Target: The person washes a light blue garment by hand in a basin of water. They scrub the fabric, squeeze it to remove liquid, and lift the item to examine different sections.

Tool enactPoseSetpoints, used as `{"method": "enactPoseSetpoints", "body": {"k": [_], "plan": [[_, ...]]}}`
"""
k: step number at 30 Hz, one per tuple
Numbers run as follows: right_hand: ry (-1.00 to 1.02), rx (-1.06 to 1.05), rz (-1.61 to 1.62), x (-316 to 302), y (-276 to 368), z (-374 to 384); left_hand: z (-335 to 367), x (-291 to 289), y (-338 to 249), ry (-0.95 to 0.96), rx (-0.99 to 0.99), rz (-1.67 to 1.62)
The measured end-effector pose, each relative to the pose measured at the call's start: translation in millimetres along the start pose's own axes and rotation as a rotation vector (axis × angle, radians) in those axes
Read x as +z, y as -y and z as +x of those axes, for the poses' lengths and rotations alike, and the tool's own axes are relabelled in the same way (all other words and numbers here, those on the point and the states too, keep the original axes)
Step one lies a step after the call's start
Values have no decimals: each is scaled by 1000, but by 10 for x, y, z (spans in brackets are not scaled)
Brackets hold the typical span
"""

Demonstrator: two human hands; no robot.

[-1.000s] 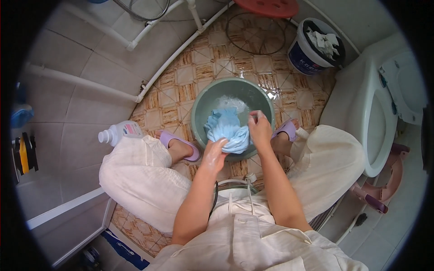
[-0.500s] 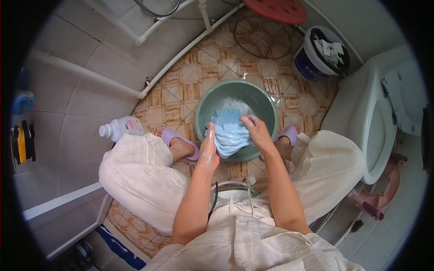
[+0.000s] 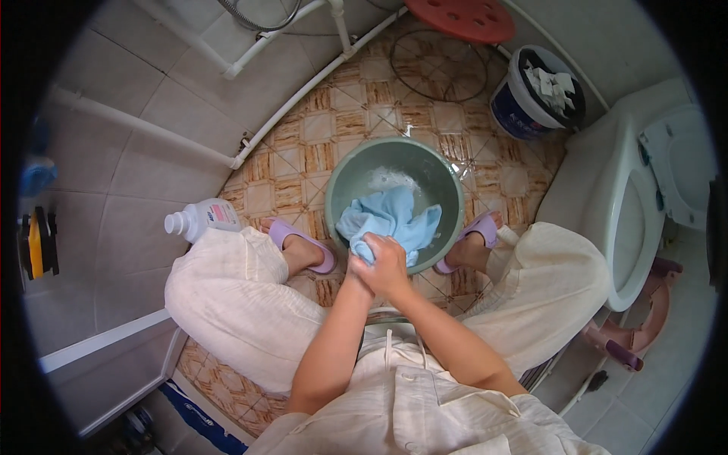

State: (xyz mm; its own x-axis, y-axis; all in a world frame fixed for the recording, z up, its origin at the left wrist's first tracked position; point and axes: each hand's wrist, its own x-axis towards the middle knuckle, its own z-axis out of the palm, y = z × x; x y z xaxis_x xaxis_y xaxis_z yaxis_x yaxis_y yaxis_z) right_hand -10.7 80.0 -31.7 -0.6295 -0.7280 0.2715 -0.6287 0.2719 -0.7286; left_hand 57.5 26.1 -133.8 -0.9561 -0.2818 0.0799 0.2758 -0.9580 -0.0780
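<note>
A wet light-blue cloth [image 3: 390,212] lies bunched in a round green basin [image 3: 340,171] that holds some water and white suds. At the basin's near rim my right hand [image 3: 389,265] is closed over a gathered end of the cloth. Pressed against it from the left and below is my left hand [image 3: 359,274], closed on the same end; most of its fingers are hidden. The rest of the cloth spreads loosely from my hands toward the middle of the basin.
My feet in purple slippers [image 3: 327,259] flank the basin. A white bottle [image 3: 203,218] stands by my left knee. A bin [image 3: 519,108] of crumpled paper is at the far right, near a red stool [image 3: 462,21]. The toilet [image 3: 588,193] stands right; wall pipes [image 3: 303,95] run left.
My hands have come together at the near rim, the right one crossing over the left. The cloth, earlier bunched between them, now hangs open and spread across the basin.
</note>
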Motion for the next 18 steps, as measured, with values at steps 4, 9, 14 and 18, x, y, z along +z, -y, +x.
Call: {"method": "enactPoseSetpoints", "body": {"k": [4,9,14,18], "plan": [[-6,481,-94,-75,-632,238,217,243,335,-772,4,393],[46,231,-48,-44,44,-81,140,271,50,-529,-82,165],[-8,402,-200,-11,-723,183,231,394,318,-714,65,405],[-138,312,-143,-24,-372,-50,324,471,253,-797,-23,326]]}}
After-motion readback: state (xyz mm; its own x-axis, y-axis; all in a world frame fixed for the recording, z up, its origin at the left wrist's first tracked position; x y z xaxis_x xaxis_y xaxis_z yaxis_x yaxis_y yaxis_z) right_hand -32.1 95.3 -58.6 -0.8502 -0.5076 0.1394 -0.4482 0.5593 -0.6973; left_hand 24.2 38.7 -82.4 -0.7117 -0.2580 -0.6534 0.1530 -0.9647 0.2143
